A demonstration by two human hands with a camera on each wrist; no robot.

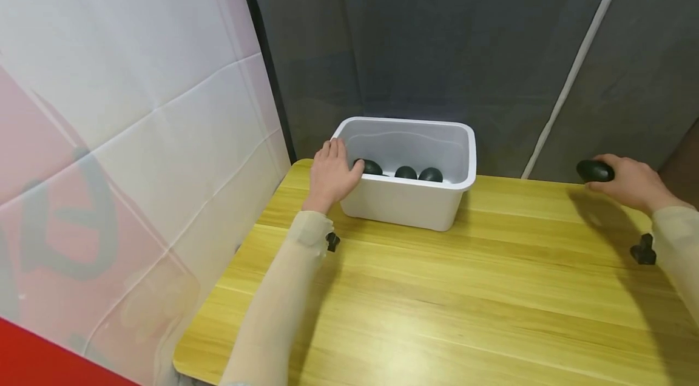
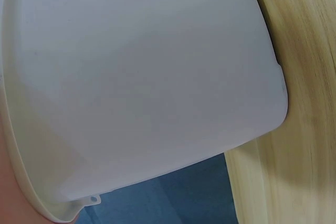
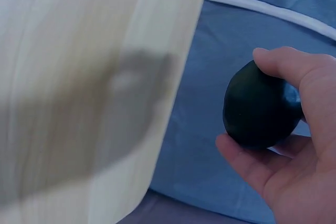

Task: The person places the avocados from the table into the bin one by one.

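A white plastic tub (image 1: pixel 415 207) stands at the back of the wooden table (image 1: pixel 464 289). Inside it lie three dark green avocados (image 1: pixel 406 173). My left hand (image 1: pixel 331 173) grips the tub's left rim, thumb over the edge by the leftmost avocado (image 1: pixel 372 167). The left wrist view is filled by the tub's outer wall (image 2: pixel 147 87). My right hand (image 1: pixel 628 181) hovers at the table's far right and holds another dark avocado (image 1: pixel 594 170), seen in the right wrist view as an avocado (image 3: pixel 260 106) pinched between thumb and fingers beyond the table edge.
A grey curtain (image 1: pixel 437 34) hangs behind the table, and a white and pink sheet (image 1: pixel 125 131) hangs on the left. The table's front and middle (image 1: pixel 437 325) are bare wood. Blue fabric (image 3: pixel 210 129) lies below the table's right edge.
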